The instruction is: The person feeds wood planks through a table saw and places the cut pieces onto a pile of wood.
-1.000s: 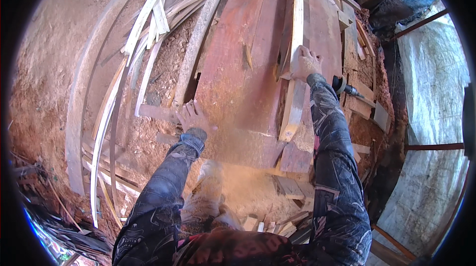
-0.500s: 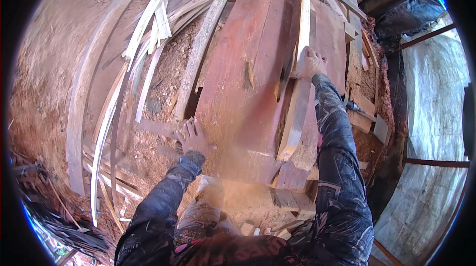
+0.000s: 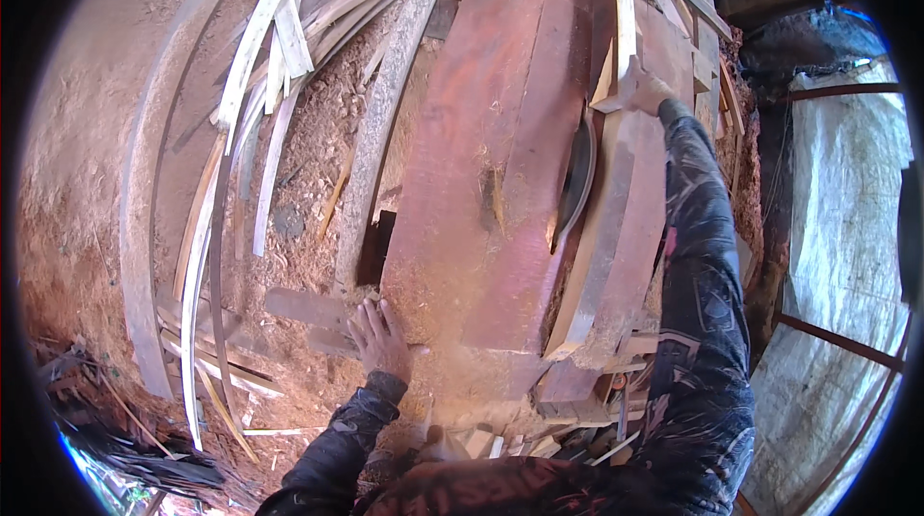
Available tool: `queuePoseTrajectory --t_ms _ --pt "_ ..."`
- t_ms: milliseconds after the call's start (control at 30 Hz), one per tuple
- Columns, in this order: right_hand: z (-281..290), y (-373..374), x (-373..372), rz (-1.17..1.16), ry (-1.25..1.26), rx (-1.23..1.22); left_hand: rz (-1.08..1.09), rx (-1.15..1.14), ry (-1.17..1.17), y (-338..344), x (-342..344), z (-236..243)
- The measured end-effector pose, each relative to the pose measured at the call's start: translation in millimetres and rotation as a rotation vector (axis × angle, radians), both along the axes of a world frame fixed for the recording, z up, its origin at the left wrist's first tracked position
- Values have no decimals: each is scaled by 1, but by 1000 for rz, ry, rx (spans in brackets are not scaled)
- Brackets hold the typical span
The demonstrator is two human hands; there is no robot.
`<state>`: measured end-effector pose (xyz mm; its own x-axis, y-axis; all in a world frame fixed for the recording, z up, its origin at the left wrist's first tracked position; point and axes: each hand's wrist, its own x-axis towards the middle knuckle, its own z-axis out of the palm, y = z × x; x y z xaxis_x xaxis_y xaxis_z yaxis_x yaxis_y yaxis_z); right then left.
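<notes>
A reddish wooden saw table (image 3: 452,179) stands in front of me, with the dark round blade of a circular saw (image 3: 577,174) rising through it. Along the blade's right side lies a thick wooden fence beam (image 3: 599,227). My right hand (image 3: 645,90) is stretched far forward, closed around the near end of a long, pale-edged wooden strip (image 3: 624,11), just beyond the blade. My left hand (image 3: 385,341) rests with fingers extended on the near left corner of the table, holding nothing.
Long offcut strips (image 3: 255,64) lie piled on the sawdust at the left. A grey timber (image 3: 390,121) borders the table, and a curved plank (image 3: 149,160) lies farther left. Small wood scraps (image 3: 481,441) lie near my body. Pale sheeting (image 3: 842,189) hangs at the right.
My right hand has pushed the wooden strip farther forward, past the blade, which now shows plainly. My left hand stays at the table's near corner; the view has shifted slightly.
</notes>
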<state>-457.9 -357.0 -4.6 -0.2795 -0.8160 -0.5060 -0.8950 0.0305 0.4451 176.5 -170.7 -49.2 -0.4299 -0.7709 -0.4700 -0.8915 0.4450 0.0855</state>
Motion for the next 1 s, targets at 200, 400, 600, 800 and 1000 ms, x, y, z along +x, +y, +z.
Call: queuePoseTrajectory --t_ms 200,400,600,800,1000 --pt "-6 -13 -8 -610 -392 -442 48 43 48 -2 1 1" --pt "8 -33 9 -470 -179 -494 48 37 89 -2 6 -3" --pt "162 -76 39 -189 -155 -454 50 89 40 2 7 -6" --pt "307 -7 163 72 -145 -449 53 132 -16 0 5 5" --pt "433 220 328 -138 -522 -555 -11 102 22 2 18 5"
